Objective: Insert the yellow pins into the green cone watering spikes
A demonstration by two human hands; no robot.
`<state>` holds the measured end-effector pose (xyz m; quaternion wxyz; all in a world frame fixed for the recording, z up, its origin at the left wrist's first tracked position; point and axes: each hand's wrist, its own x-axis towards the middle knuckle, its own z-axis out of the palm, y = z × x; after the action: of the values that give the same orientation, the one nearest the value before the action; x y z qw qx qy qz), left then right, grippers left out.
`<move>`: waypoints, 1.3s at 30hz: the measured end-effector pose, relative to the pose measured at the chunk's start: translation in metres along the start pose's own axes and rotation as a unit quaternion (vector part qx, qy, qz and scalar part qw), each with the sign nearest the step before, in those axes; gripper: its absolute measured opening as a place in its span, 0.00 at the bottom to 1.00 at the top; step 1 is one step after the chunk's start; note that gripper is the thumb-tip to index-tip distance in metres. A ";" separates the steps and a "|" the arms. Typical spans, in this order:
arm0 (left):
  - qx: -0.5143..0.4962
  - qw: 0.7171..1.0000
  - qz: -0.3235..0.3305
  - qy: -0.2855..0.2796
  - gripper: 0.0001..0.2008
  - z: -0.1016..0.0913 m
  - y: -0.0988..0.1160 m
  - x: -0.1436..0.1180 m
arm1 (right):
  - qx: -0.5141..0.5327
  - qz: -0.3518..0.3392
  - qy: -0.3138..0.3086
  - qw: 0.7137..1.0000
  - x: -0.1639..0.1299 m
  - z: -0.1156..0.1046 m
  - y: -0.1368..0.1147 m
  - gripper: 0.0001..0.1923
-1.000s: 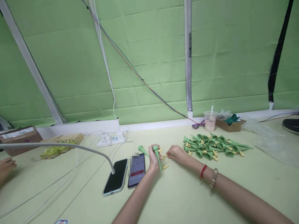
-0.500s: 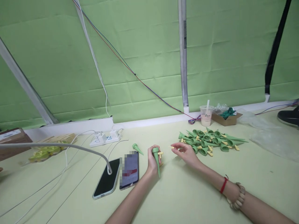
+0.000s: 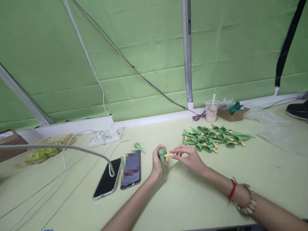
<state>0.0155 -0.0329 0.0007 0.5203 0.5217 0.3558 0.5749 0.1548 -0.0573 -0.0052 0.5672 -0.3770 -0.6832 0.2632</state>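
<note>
My left hand [image 3: 157, 162] is closed around a green plastic watering spike [image 3: 162, 158], its wide end up and its point down. From the side of the spike sticks out a small yellow valve [image 3: 166, 156]. My right hand [image 3: 189, 157] pinches a small yellow piece [image 3: 171, 155] between thumb and fingertips, at the outer end of the valve; whether the two are joined I cannot tell. A pile of green spikes with yellow valves [image 3: 214, 138] lies beyond my right hand. One single green spike [image 3: 139, 147] rests on the table to the left of my left hand.
Two phones, one black-screened [image 3: 107, 179] and one lit [image 3: 131, 170], lie left of my left forearm. Behind them is a white power strip [image 3: 106, 138] with cables. A drink cup [image 3: 211, 111] and a cardboard box [image 3: 232, 115] stand at the back right, near plastic bags [image 3: 284, 138].
My right hand has moved left, bringing the yellow piece up to the valve on the spike. My left hand still holds the spike. The view has shifted slightly.
</note>
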 end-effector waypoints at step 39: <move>0.102 0.990 0.091 -0.046 0.17 -0.002 -0.002 -0.010 | 0.105 0.147 -0.159 0.971 -0.008 0.007 -0.008 0.21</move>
<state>0.0128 -0.0418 -0.0037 0.4257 0.6284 0.3394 0.5556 0.1470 -0.0676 -0.0051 0.4428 -0.3648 -0.6703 0.4706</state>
